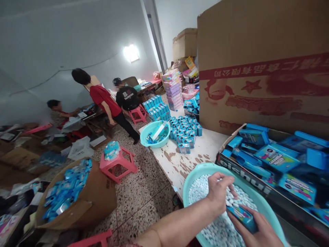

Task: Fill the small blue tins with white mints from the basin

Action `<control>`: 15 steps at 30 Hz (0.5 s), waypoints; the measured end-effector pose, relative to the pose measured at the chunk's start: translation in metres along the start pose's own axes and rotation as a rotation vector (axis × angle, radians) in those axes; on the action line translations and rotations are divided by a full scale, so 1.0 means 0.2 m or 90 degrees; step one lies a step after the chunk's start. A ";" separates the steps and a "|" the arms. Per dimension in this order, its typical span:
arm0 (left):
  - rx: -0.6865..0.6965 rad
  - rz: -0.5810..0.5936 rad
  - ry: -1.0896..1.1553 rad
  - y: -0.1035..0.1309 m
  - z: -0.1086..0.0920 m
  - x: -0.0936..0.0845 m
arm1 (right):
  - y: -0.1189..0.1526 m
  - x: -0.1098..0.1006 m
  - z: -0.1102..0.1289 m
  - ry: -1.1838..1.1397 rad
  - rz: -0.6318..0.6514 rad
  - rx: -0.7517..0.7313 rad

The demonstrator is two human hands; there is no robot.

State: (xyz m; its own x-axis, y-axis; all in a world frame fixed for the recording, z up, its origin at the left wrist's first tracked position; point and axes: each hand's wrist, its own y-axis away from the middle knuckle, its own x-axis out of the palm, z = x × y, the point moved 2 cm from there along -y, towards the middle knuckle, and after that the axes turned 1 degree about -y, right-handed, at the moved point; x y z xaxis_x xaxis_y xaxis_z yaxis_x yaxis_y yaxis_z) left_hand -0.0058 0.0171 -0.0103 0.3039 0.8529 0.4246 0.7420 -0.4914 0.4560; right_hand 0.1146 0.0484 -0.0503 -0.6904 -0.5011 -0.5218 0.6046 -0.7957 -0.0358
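Open carton (259, 187): white lettering "eishui" legible on black side wall. Large cardboard box (257, 41): "食品有限公司", inverted, on red band. Blue packet (276, 157) inside the carton: green-backed print, apparently "CARAMELO", second word uncertain. Black shirt (127, 97): large "B"; smaller line unclear. Handheld blue box (243, 218): print illegible.

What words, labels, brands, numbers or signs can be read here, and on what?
"食品有限公司", upside down, on the big carton; the characters beside it are blurred.
"eishui" on the dark tray.
"B" on the black shirt; the line beneath is too small to be sure of.
Blue boxes, including the held box: too blurred to read surely.
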 end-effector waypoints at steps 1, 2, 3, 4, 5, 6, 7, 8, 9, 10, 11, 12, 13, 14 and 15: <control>0.006 0.003 -0.001 -0.01 0.00 0.00 | 0.00 0.00 0.01 0.003 -0.009 -0.011; 0.013 0.007 0.000 -0.01 0.00 0.00 | 0.00 0.00 0.02 0.004 -0.018 -0.027; 0.019 0.015 0.001 -0.01 -0.01 0.00 | 0.00 -0.01 0.03 0.002 -0.026 -0.043; 0.024 0.024 0.003 -0.01 -0.02 0.00 | 0.01 -0.01 0.05 -0.002 -0.034 -0.056; 0.021 0.031 0.004 0.00 -0.02 0.00 | 0.01 -0.02 0.06 -0.007 -0.039 -0.064; 0.017 0.039 0.004 0.00 -0.03 0.00 | 0.01 -0.02 0.08 -0.015 -0.043 -0.071; 0.024 0.048 -0.004 0.00 -0.03 0.00 | 0.01 -0.02 0.09 -0.023 -0.042 -0.074; 0.038 0.058 -0.019 0.00 -0.04 0.00 | 0.00 -0.02 0.11 -0.030 -0.044 -0.074; 0.060 0.067 -0.035 -0.01 -0.04 0.00 | 0.00 -0.02 0.12 -0.036 -0.041 -0.073; 0.077 0.073 -0.047 -0.01 -0.05 0.00 | 0.00 -0.02 0.12 -0.041 -0.037 -0.070; 0.086 0.077 -0.056 -0.01 -0.05 0.00 | 0.00 -0.02 0.13 -0.046 -0.036 -0.065; 0.087 0.077 -0.058 -0.02 -0.05 0.00 | -0.01 -0.02 0.13 -0.051 -0.036 -0.061; 0.083 0.073 -0.055 -0.02 -0.05 0.00 | 0.00 -0.02 0.14 -0.056 -0.038 -0.057; 0.076 0.066 -0.050 -0.01 -0.05 0.00 | 0.00 -0.02 0.14 -0.060 -0.041 -0.054; 0.071 0.061 -0.046 -0.01 -0.06 0.00 | 0.00 -0.02 0.15 -0.065 -0.045 -0.054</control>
State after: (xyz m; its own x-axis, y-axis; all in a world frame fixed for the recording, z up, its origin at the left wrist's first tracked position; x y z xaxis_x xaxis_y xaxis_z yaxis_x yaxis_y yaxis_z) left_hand -0.0144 0.0160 -0.0025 0.4160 0.8152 0.4031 0.7677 -0.5524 0.3248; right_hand 0.1051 0.0399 -0.0236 -0.7666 -0.4805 -0.4259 0.5818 -0.8005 -0.1440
